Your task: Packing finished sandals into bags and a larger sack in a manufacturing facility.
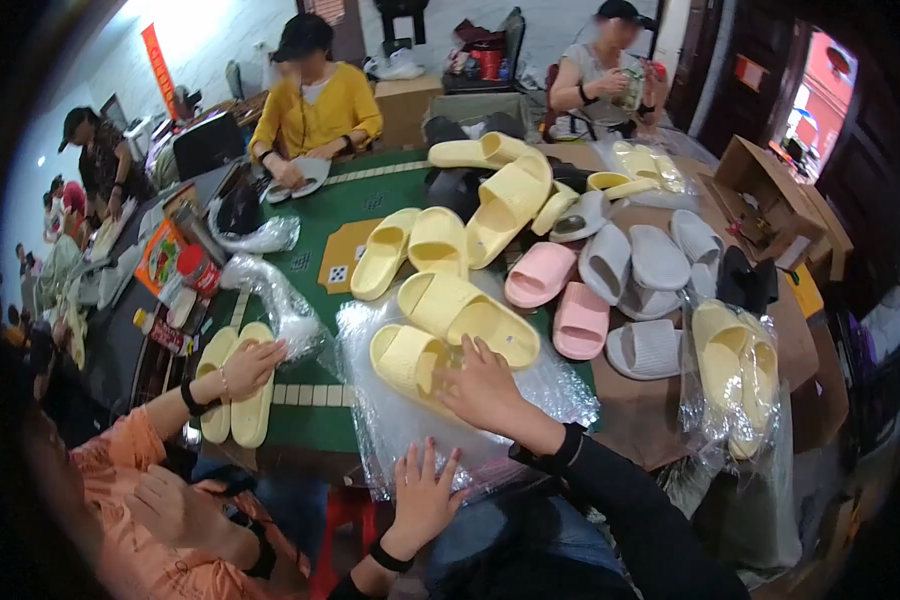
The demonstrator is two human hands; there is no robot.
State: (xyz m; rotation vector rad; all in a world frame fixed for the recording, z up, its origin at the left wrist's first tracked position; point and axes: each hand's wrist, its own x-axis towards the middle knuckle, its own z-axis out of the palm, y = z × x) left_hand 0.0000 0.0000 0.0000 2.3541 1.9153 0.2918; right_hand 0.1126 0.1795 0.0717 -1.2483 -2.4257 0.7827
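My right hand (485,388) reaches over a pale yellow slide sandal (408,358), fingers spread and touching its heel part. Just beyond that one lies another yellow slide (475,315), its toe pointing left. Both rest on a stack of clear plastic bags (390,440) near the table's front edge. My left hand (425,500) is open at the stack's near edge, fingers spread, with nothing in it. Two more yellow slides stand behind, and a larger yellow slide (510,205) lies tilted on the pile at the back.
Pink slides (582,320) and grey slides (645,350) lie to the right, beside a bagged yellow pair (735,370). At left a person in orange touches a yellow pair (250,400). Two people sit across the green table (315,415). A cardboard box (770,195) stands far right.
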